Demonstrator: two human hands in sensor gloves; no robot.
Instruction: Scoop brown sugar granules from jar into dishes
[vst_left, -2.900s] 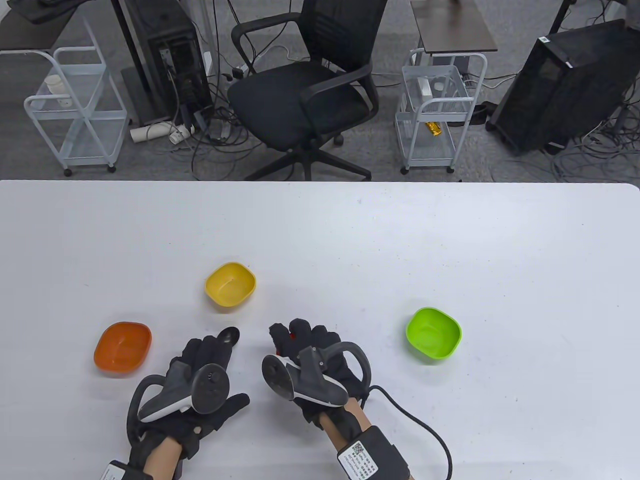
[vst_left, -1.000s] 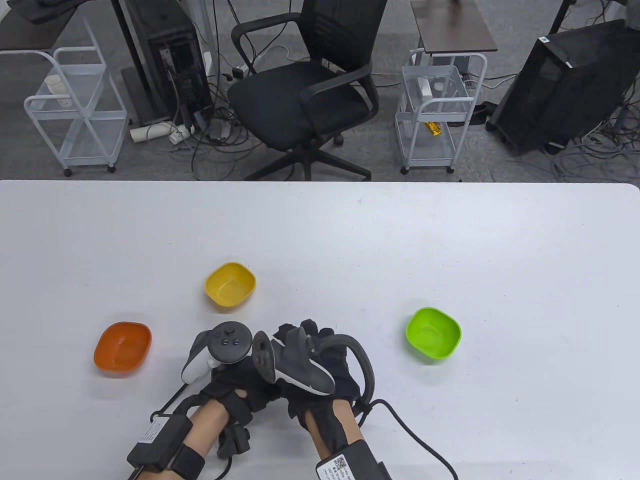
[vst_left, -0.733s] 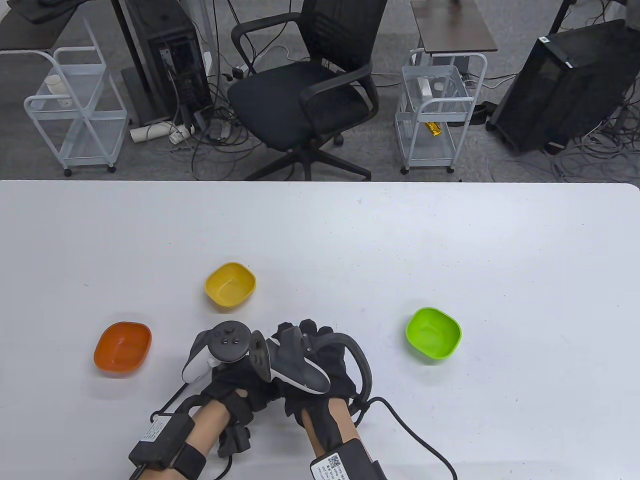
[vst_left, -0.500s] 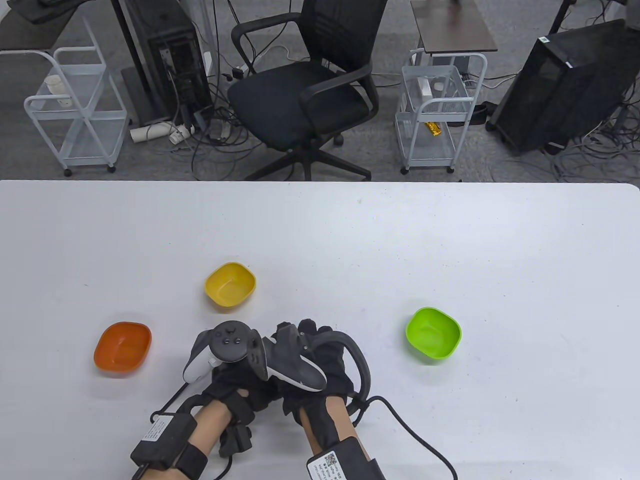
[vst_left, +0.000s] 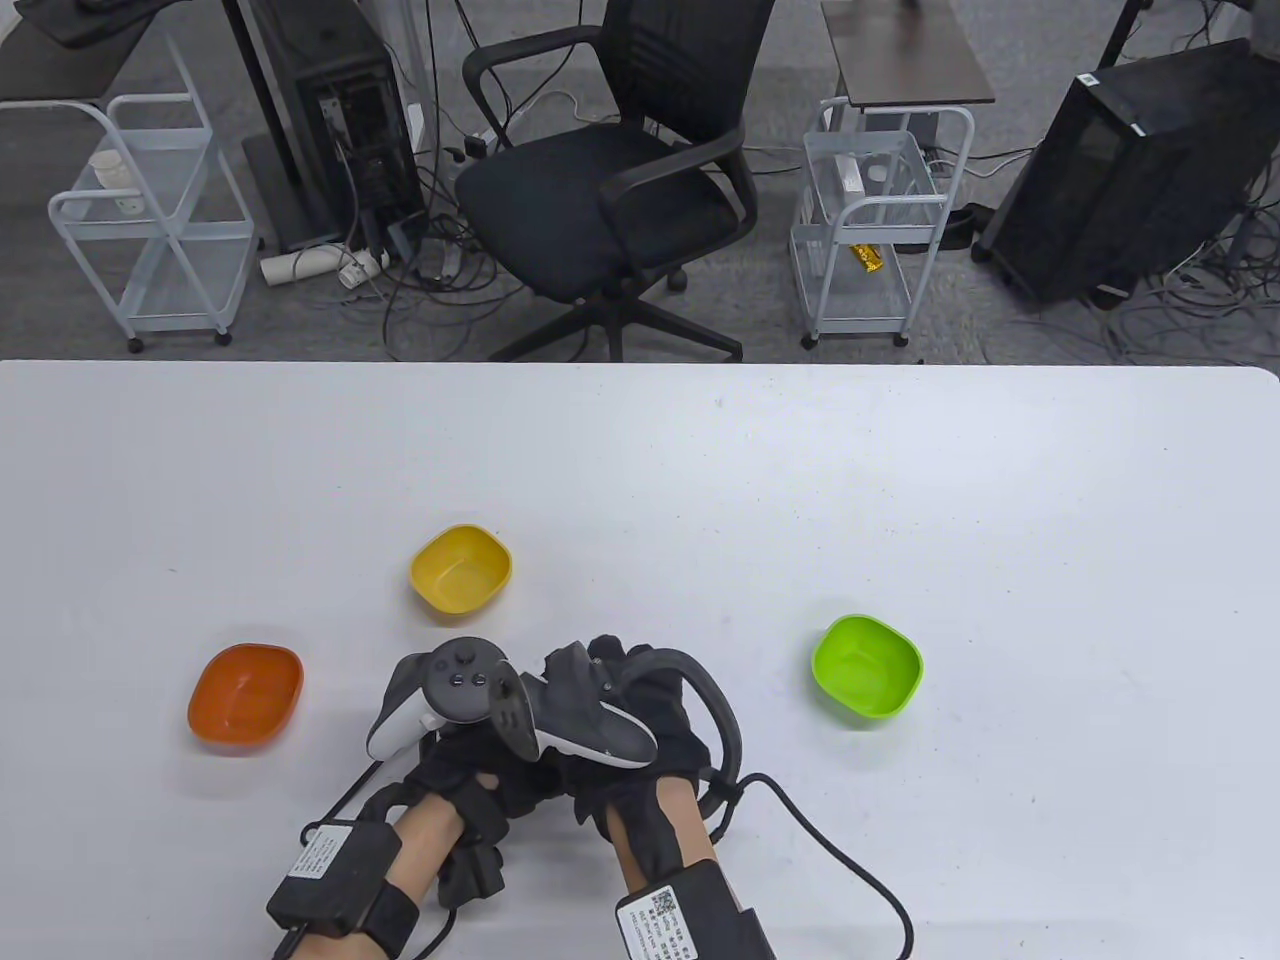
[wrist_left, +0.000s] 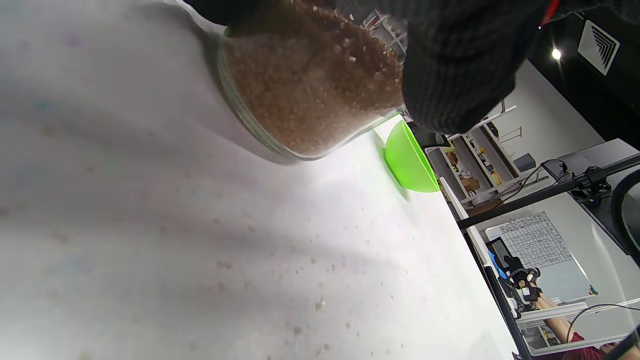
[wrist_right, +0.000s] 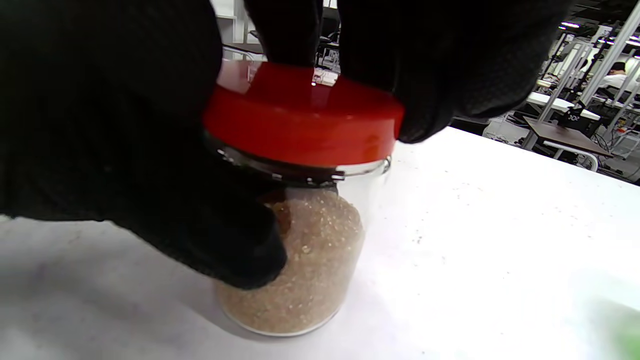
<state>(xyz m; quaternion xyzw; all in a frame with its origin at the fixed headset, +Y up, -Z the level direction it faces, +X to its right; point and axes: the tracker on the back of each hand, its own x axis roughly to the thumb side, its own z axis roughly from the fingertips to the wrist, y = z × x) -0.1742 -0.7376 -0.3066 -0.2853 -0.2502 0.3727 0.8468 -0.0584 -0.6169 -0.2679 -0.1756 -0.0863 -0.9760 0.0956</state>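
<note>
Standing upright, jar (wrist_right: 300, 240) with red lid (wrist_right: 300, 120) on top, fingers (wrist_right: 425, 60) gripping.

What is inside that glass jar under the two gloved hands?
Brown sugar granules fill most of the jar, seen through its glass wall. A red lid is on it, under the right hand, so the very top of the contents is hidden. The left hand covers one side.

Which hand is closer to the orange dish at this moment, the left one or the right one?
The left. The left hand is at the jar, with bare table between it and the orange dish on its left. The right hand lies on the far side of the left hand, toward the green dish.
</note>
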